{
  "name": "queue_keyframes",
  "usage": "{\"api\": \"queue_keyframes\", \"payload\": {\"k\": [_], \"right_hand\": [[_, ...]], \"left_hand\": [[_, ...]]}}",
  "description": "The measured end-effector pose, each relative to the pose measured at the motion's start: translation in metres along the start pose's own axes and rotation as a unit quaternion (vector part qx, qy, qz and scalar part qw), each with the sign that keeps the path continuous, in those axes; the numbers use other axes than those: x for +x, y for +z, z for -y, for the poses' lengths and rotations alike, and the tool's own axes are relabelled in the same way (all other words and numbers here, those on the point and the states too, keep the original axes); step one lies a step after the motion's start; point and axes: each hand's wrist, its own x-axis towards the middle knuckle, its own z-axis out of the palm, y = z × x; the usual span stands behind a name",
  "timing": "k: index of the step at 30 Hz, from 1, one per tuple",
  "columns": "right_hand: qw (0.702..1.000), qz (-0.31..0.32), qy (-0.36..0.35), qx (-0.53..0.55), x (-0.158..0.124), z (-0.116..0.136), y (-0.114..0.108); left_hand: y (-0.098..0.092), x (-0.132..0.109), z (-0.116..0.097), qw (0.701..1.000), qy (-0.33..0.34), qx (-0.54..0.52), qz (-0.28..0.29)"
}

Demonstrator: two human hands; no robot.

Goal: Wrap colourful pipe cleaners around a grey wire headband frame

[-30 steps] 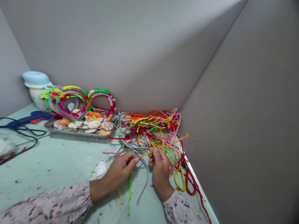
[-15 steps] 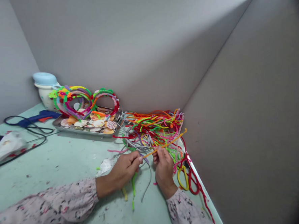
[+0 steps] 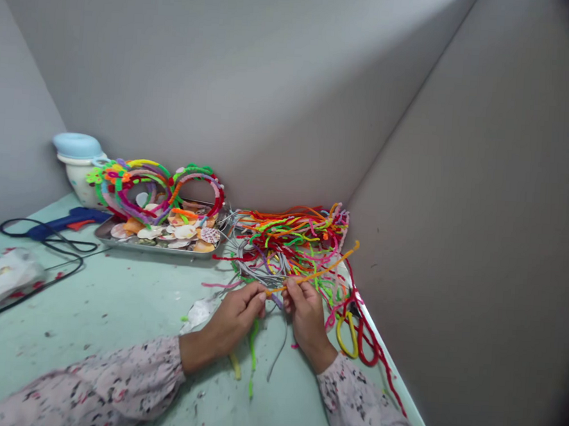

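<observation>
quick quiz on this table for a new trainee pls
1. What lies in the metal tray? A seashells, B spools of thread, C buttons.
2. True or false: the right hand grips an orange pipe cleaner.
3. Fill the gap: the blue hot glue gun lies to the ___ of the tray.

Key: 1 A; 2 true; 3 left.
</observation>
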Motion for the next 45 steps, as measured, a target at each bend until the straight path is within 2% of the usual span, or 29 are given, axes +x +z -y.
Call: {"api": "queue_keyframes", "payload": {"k": [5, 12, 16, 19, 21, 25, 30, 37, 41, 45], "right_hand": [[1.000, 0.003, 0.007, 0.003, 0.0031, -0.0050, -0.0028], [0.995, 0.080, -0.008, -0.061, -0.0006, -0.0006, -0.0004], [0.993, 0.081, -0.025, -0.078, -0.0024, -0.0022, -0.0002], [0.993, 0.070, -0.042, -0.083, -0.0025, -0.0039, -0.0006], [0.993, 0.064, -0.051, -0.087, -0.0026, -0.0032, -0.0004], [0.994, 0.062, -0.053, -0.079, -0.0038, 0.0004, 0.0011], [0.995, 0.054, -0.054, -0.069, -0.0047, 0.0024, 0.0022], [0.994, 0.052, -0.065, -0.066, -0.0029, 0.0002, -0.0006], [0.992, 0.092, -0.059, -0.070, -0.0029, -0.0014, -0.0015], [0.986, 0.125, -0.060, -0.093, -0.0040, -0.0010, -0.0001]], "left_hand": [[-0.0008, 0.0002, -0.0019, 1.000, 0.003, 0.020, -0.012], [-0.0016, 0.0011, -0.0052, 0.998, 0.004, 0.050, -0.046], [-0.0016, 0.0033, -0.0018, 0.997, 0.002, 0.054, -0.058], [-0.0005, 0.0059, 0.0006, 0.999, -0.020, 0.004, -0.050], [0.0006, 0.0073, 0.0005, 0.996, -0.060, -0.065, -0.031], [0.0024, 0.0079, -0.0028, 0.971, -0.135, -0.197, 0.010], [0.0035, 0.0069, -0.0052, 0.948, -0.157, -0.274, 0.037], [0.0018, 0.0069, -0.0047, 0.986, -0.080, -0.146, -0.009], [0.0003, 0.0068, -0.0018, 0.993, -0.063, -0.096, -0.016], [0.0000, 0.0077, -0.0005, 0.995, -0.048, -0.088, -0.027]]}}
